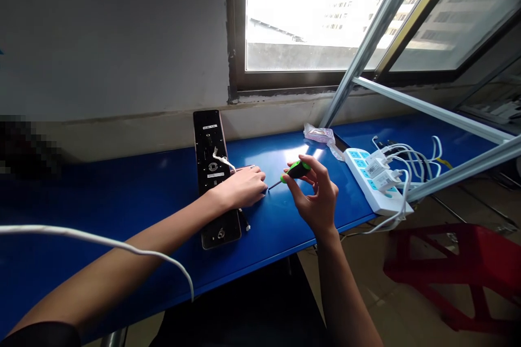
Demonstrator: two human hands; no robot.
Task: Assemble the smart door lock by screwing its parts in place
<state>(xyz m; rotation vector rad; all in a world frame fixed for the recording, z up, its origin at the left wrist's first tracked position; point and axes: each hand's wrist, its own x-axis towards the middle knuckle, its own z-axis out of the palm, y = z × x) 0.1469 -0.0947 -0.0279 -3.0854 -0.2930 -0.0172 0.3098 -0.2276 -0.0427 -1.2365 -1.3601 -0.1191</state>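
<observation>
A long black door-lock panel (211, 152) lies on the blue table (122, 195), with a white wire coming off its middle. My left hand (242, 188) rests over the panel's right edge, fingers closed down on a small flat part that I cannot make out. My right hand (315, 195) is shut on a small screwdriver with a green and black handle (298, 169). Its thin tip points left toward the fingertips of my left hand.
A white power strip (376, 181) with chargers and white cables lies at the table's right end. A crumpled plastic bag (321, 135) sits by the wall. Metal frame bars (427, 108) cross on the right. A red stool (468, 271) stands below. A white cable (122, 246) runs over my left arm.
</observation>
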